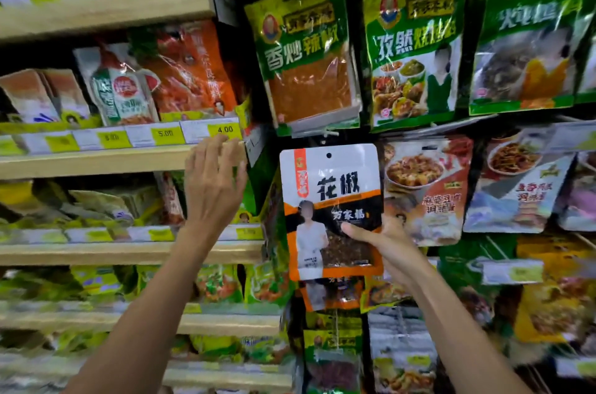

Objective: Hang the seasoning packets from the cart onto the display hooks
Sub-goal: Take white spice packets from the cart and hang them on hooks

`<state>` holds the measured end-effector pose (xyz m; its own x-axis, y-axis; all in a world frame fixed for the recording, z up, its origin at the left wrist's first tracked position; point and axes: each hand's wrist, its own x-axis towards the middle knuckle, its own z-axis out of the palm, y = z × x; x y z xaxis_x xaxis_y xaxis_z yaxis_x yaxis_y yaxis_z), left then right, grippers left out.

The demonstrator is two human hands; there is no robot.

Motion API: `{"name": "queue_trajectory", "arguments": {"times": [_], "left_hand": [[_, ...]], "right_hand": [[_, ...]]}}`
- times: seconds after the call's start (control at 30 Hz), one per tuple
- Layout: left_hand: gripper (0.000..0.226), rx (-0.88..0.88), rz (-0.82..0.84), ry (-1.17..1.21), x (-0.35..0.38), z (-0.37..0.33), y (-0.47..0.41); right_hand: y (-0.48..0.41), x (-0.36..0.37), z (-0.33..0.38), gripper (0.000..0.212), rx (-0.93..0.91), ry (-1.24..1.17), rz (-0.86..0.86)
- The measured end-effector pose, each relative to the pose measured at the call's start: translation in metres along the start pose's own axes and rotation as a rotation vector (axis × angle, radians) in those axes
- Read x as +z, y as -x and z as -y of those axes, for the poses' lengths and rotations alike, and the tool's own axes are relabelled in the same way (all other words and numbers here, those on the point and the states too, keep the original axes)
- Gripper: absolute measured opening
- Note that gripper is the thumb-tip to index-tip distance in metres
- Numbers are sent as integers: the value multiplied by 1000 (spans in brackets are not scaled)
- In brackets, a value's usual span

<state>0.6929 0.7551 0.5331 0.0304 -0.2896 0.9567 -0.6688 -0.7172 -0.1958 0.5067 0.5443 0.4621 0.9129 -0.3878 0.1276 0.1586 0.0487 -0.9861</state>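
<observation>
My right hand [383, 248] grips a white, orange and black seasoning packet [329, 197] by its lower right corner, thumb on the front. The packet is upright, its round hang hole at the top just below a display hook [327, 133] that pokes out under a green chili packet [306, 55]. My left hand [214, 180] is raised to the left of the packet, fingers spread, holding nothing, in front of the wooden shelf edge [96, 161]. The cart is out of view.
Green packets [414, 51] hang in rows above and to the right; more packets [425, 190] hang beside the held one, and one like it [332, 293] hangs below. Wooden shelves with yellow price tags [224, 129] fill the left side.
</observation>
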Motion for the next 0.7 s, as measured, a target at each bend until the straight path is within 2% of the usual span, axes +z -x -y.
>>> {"name": "queue_trajectory", "arguments": {"times": [0.17, 0.3, 0.57, 0.7], "left_hand": [[28, 39, -34, 10, 16, 10, 1], [26, 21, -70, 11, 23, 11, 3], [28, -10, -84, 25, 24, 7, 3], [30, -26, -73, 26, 22, 6, 2]], "right_hand": [[-16, 5, 8, 62, -59, 25, -48], [-24, 8, 8, 87, -66, 37, -73], [-30, 5, 2, 56, -82, 59, -92], [-33, 2, 3, 53, -62, 60, -100]]}}
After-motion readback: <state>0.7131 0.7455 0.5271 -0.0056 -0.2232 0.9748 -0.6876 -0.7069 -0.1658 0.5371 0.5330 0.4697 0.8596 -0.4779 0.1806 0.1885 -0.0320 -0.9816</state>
